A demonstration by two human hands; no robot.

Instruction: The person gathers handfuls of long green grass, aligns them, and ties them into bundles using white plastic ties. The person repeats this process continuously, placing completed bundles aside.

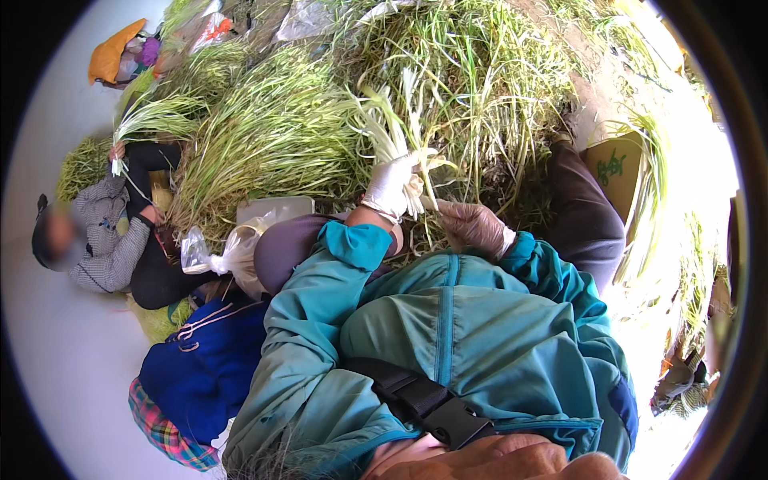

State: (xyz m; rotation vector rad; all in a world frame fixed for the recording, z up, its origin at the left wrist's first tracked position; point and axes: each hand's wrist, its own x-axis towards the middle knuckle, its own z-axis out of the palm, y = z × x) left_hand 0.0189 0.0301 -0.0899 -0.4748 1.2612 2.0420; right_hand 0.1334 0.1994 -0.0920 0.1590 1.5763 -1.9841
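Note:
My left hand [384, 187], in a white glove, grips a bunch of pale leafy stalks [389, 137]. Their white root ends [414, 195] stick out below its fingers, and the leaves point away from me. A separate pale stalk [428, 187] slants down from the left fingertips. At its lower end are the pinched fingers of my right hand [477, 227], which wears a thin see-through glove. Both hands are above my lap, before a large heap of long green leafy stalks [474, 78].
More stalks [282, 126] lie in a pile to the left. By my left knee is a tied clear plastic bag [231, 255]. A person [114, 240] sits at the far left holding stalks; a blue-clothed person [204, 360] is closer. Past my right leg stands a cardboard piece [612, 174] with green writing.

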